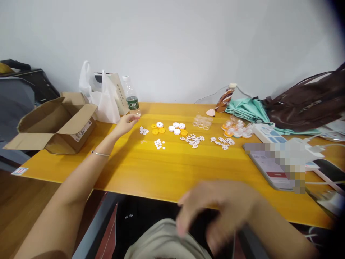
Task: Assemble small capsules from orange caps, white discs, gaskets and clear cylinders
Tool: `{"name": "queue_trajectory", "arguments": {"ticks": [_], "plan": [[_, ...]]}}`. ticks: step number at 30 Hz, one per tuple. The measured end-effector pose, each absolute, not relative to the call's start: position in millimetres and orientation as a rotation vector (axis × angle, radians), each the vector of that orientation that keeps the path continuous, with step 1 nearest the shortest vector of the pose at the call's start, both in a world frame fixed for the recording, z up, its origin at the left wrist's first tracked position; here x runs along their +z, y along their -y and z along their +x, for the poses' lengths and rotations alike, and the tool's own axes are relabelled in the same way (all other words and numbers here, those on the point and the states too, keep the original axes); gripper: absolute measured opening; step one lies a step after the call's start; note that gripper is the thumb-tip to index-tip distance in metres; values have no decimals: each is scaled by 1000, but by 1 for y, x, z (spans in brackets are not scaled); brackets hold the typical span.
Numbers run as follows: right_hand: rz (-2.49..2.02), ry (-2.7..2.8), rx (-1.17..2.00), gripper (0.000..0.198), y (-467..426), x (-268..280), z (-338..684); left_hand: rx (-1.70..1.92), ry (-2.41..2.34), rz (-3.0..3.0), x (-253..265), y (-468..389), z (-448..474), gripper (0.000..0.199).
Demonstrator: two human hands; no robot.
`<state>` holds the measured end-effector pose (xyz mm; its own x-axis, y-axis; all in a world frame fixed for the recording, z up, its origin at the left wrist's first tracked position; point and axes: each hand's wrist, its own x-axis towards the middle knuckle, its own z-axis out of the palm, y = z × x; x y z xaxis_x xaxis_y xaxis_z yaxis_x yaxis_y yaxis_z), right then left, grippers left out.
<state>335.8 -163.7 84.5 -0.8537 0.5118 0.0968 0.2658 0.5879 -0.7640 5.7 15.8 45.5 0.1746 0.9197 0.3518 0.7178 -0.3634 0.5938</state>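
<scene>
My left hand (126, 124) reaches over the far left of the table, its fingers stretched out and holding nothing that I can see. Its fingertips lie in front of the foot of a water bottle (132, 102), and small white parts (143, 130) lie just to their right. Yellow and white discs (158, 128) form one group, with another group of discs (178, 128) beside it. Nearer are small white dots (159, 144) and white cut-out pieces (194, 140). Blurred by motion, my right hand (218, 208) hangs at the table's front edge above my lap, fingers apart.
An opened cardboard box (58, 126) and a white plastic bag (104, 100) stand at the left. Clear rings (202, 122), clear-topped pieces (237, 128), a brown drink bottle (225, 98), green cloth (248, 109), a dark bag (304, 102) and a phone (269, 167) are further right.
</scene>
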Motion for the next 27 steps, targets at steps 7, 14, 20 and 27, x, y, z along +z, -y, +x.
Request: {"name": "queue_trajectory", "arguments": {"ticks": [7,14,20,27], "plan": [[-920,1949,1644,32,88,37,336,768,-1534,2219,14,-55,-2,26],[-995,1511,1625,26,71,11,351,635,-1454,2269,7,-71,-3,21],[-1017,1555,1647,28,61,4,345,888,-1553,2290,32,-49,7,20],[-1075,1503,1496,23,62,-2,337,582,-733,2573,42,68,93,20]]}}
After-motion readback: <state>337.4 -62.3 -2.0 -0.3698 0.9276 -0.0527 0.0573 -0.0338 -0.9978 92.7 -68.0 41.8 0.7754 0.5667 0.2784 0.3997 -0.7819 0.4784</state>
